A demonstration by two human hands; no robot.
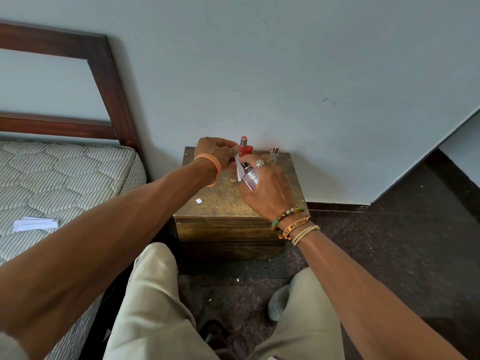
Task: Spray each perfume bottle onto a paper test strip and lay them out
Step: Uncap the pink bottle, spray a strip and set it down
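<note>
**Perfume bottle held to a paper strip over a small bench**

The view looks down from the person's head, past both forearms. The left hand (217, 154) pinches the top of a white strip (238, 168), which hangs over the far half of the bench (223, 206). The right hand (268, 189) is wrapped round a clear bottle (251, 177) with a pink tint. The bottle is tilted, with its spray head right beside the strip. Whether the two touch cannot be told.

A red bottle (245, 148) stands upright at the bench's far edge, against the wall and just behind the strip. A small bottle (274, 152) stands near the far right corner. A white scrap (199, 201) lies towards the left edge. Spare strips (35, 224) lie on the mattress (65, 178), well apart to the left.

The step in hand looks like spraying this bottle onto the strip. The next move calls for a press on the spray head with the nozzle facing the paper. After that, the strip goes down on a bare part of the bench and a fresh one is fetched. No finished strips show on the bench, so the task seems to be at an early stage.

The right hand covers much of the clear bottle. The nozzle's direction, and whether a finger sits on the pump, cannot be made out. No mist is visible. The small bottle's body is hidden behind the fingers.
</note>
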